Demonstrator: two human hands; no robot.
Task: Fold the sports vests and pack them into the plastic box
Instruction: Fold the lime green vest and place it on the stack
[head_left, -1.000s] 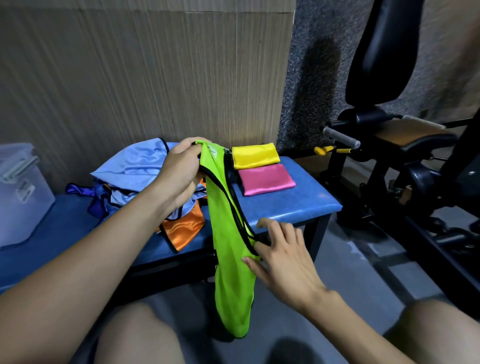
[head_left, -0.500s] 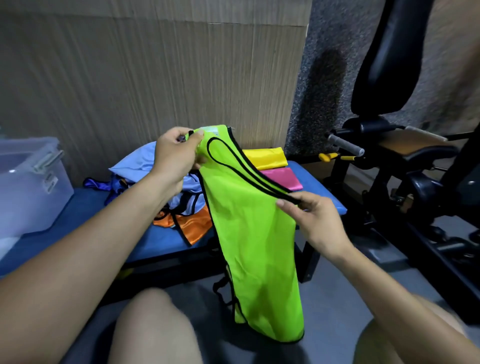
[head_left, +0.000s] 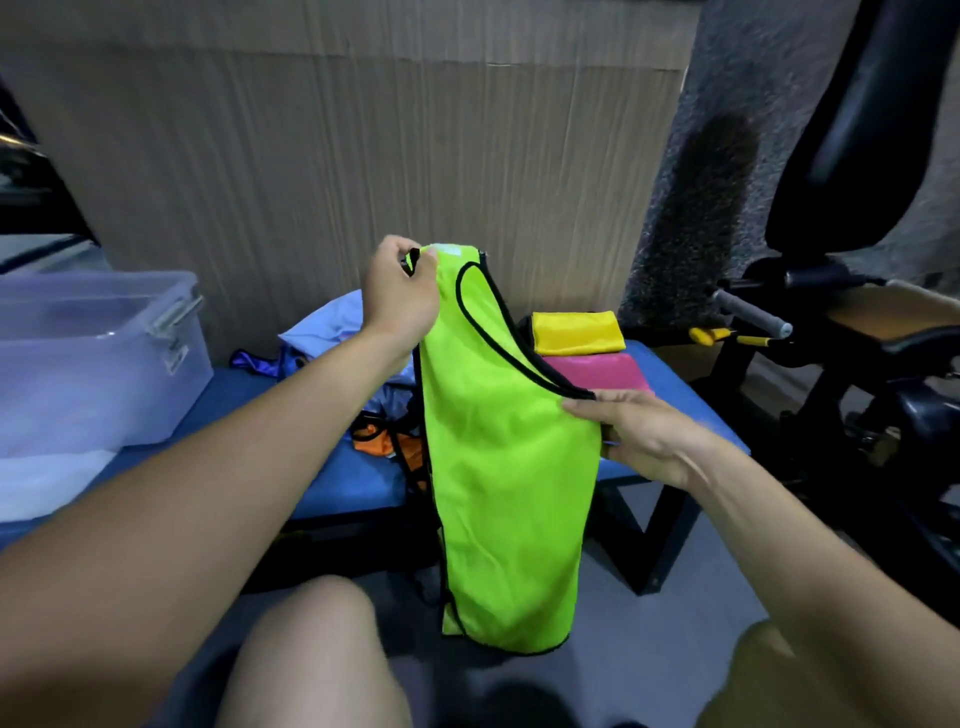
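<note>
A blue bench (head_left: 291, 483) is shown as landmark. At its left end a clear plastic box (head_left: 98, 358) is set. Before its middle, a lime-green vest (head_left: 498, 467) is held hanging: the top is pinched by the left hand (head_left: 400, 296), the right edge gripped by the right hand (head_left: 644, 436). Folded yellow (head_left: 576, 331) and pink (head_left: 597, 371) vests are laid at its right end.

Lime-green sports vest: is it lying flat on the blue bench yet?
No, the lime-green sports vest hangs in the air, held by the left hand at a shoulder and the right hand at its side edge.
</note>
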